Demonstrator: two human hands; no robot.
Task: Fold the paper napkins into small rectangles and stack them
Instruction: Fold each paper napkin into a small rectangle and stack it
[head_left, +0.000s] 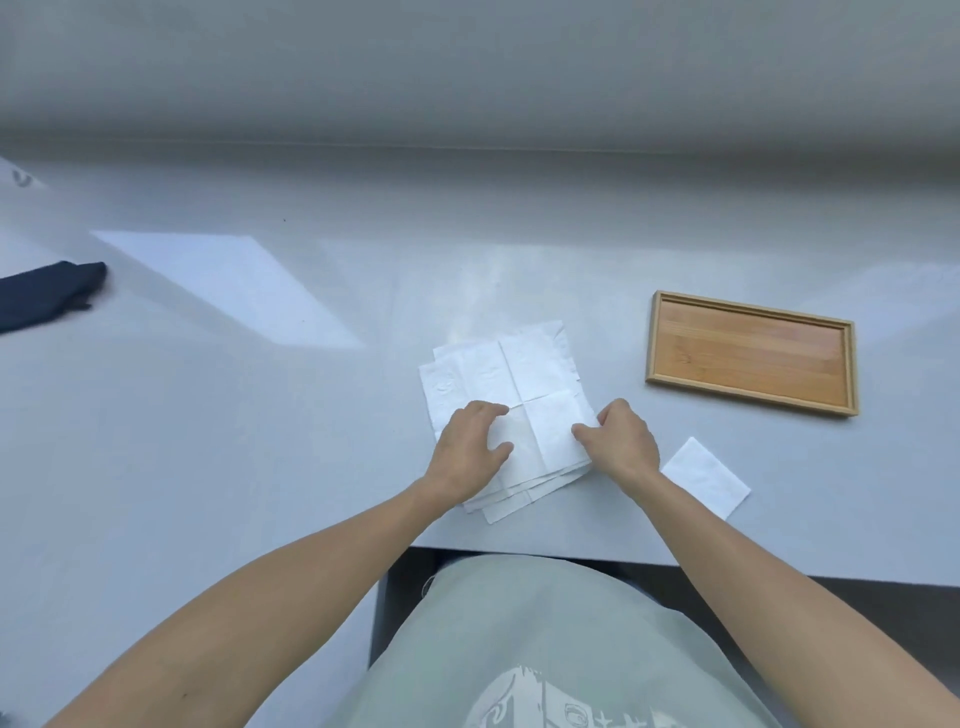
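Note:
A loose pile of unfolded white paper napkins (519, 374) lies on the grey table just in front of me, its sheets fanned out at slightly different angles. My left hand (470, 447) rests flat on the pile's near left part, fingers spread. My right hand (623, 439) pinches the near right edge of the top napkin between thumb and fingers. One napkin folded into a small rectangle (706, 477) lies on the table to the right of my right wrist.
A shallow wooden tray (655, 338) sits at the right, beyond the folded napkin. A dark blue cloth (47, 296) lies at the far left. The grey table (260, 441) ends at its near edge just below the pile.

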